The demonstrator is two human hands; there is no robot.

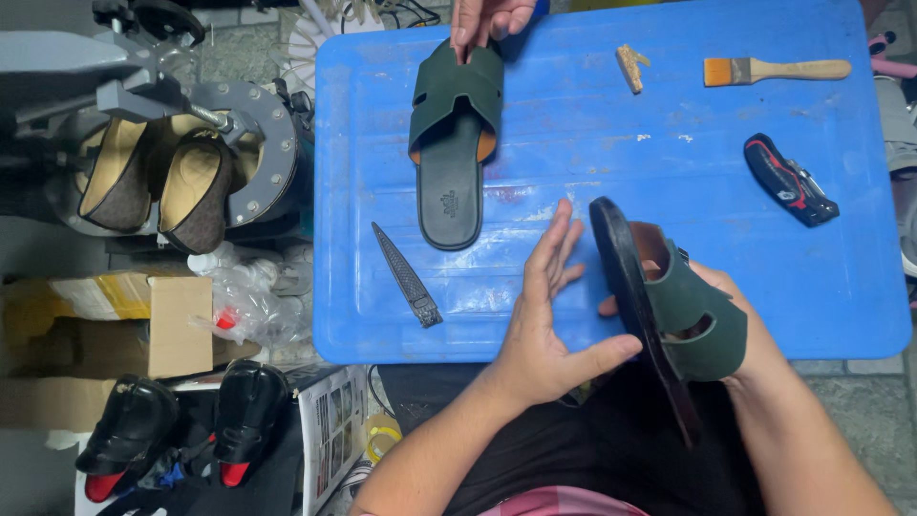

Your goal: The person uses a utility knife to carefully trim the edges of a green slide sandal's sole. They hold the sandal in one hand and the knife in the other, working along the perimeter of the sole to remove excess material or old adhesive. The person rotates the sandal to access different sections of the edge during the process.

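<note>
Left hand (pixel 546 315) open, fingers (pixel 559 239) spread and extended, palm flat against sole of green sandal (pixel 669 311). Right hand (pixel 735 320) inside strap, closed around that sandal, holding it on edge above near edge of blue table (pixel 831 287). Second green sandal (pixel 451 143) flat on blue table, far left part; another person's hand (pixel 487 19) pinching its strap. Metal file (pixel 408 277) near that sandal's heel. Paintbrush (pixel 776 70) at far right; black-red tool (pixel 791 180) just nearer.
</note>
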